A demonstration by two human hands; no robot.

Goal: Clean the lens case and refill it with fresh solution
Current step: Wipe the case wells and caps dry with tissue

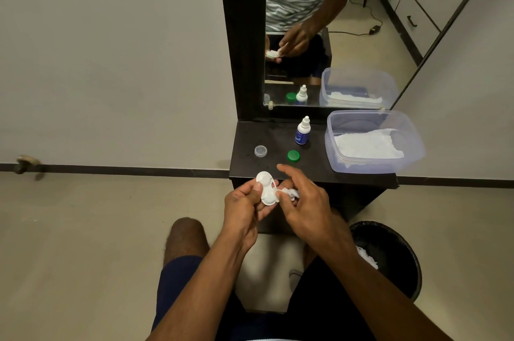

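Left hand (pixel 244 201) grips white plastic two-well lens case (pixel 266 187); right hand (pixel 303 201) pinches crumpled white tissue (pixel 289 192) against its near well.

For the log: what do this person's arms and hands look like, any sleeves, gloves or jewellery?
Both forearms are bare down to the wrists in the head view; no sleeve shows on them there. The left hand and right hand wear no gloves, and no rings, watch or bands are visible. The wall mirror reflects a grey-and-white striped sleeve pushed up the arm.
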